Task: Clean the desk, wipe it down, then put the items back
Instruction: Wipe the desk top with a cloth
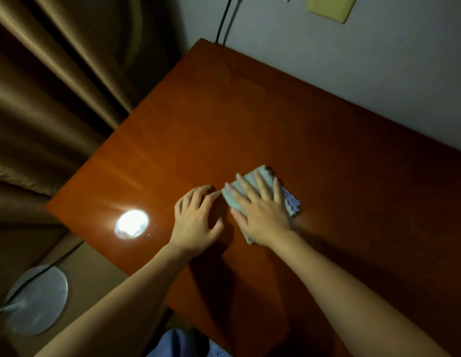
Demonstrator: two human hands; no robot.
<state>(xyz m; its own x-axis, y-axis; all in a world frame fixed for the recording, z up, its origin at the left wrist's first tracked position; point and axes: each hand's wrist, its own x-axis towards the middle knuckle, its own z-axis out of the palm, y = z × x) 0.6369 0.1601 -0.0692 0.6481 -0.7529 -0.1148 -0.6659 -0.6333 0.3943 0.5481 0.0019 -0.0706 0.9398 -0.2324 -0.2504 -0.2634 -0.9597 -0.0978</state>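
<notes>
Two bare forearms reach forward from the bottom edge, seen from a head-worn camera looking down, with a patch of pale blue clothing (172,342) between them at the lower border. Both arms stretch over a glossy reddish-brown wooden table (250,119) that runs diagonally across the view. On the right, the right hand (260,212) lies palm down on a folded pale grey-green cleaning cloth (252,176), its fingers (264,186) straight and spread, pressing the cloth flat against the tabletop near the middle of the table. A scalloped, lighter edge of the cloth shows just past the little-finger side of the hand. Just beside it, the left hand (195,220) rests on the bare wood, holding nothing, its fingers loosely bent with the tips touching the surface close to the cloth's near corner. A bright round reflection of a lamp (131,224) glares on the tabletop to the left of the hands. Brown curtains (56,99) hang along the left side. A grey wall (353,60) runs behind the table, with a dark cable (224,19) dropping down it and a yellowish-green plate (329,6) near the top. A round grey lamp base (36,300) sits on the floor at lower left
</notes>
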